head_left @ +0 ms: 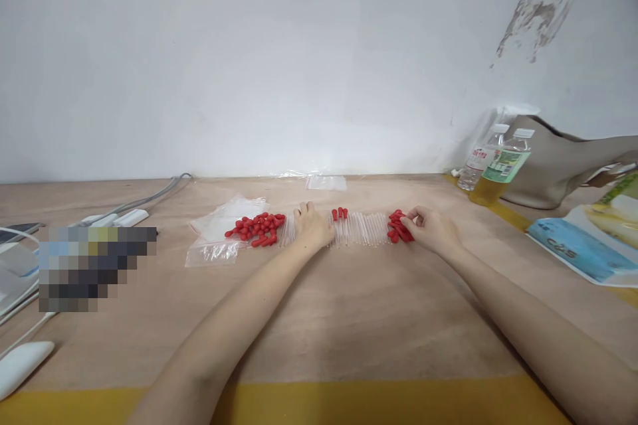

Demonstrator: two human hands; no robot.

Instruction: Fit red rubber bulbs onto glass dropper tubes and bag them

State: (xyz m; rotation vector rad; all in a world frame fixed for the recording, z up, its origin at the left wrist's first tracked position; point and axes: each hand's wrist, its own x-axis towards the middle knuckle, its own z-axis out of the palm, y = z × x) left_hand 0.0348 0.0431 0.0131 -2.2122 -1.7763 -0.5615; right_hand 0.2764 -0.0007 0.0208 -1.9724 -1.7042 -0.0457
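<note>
A row of thin clear tubes (366,230) lies side by side across the wooden table, and three of them carry red rubber bulbs (339,214) on their far ends. My left hand (314,227) rests over the left part of this row, its fingers slightly apart and pointing away from me; the tubes beneath it are hidden. At the row's right end, my right hand (429,228) pinches a red rubber bulb between thumb and fingertips, at a small pile of loose bulbs (393,237). A larger heap of red bulbs (256,228) sits left of the row.
Clear plastic bags (212,254) lie by the larger heap, another bag (326,182) near the wall. Two bottles (491,179), a grey-brown bag (541,159) and a blue tissue pack (583,246) stand right. Cables (149,198) and a white mouse (24,368) are left.
</note>
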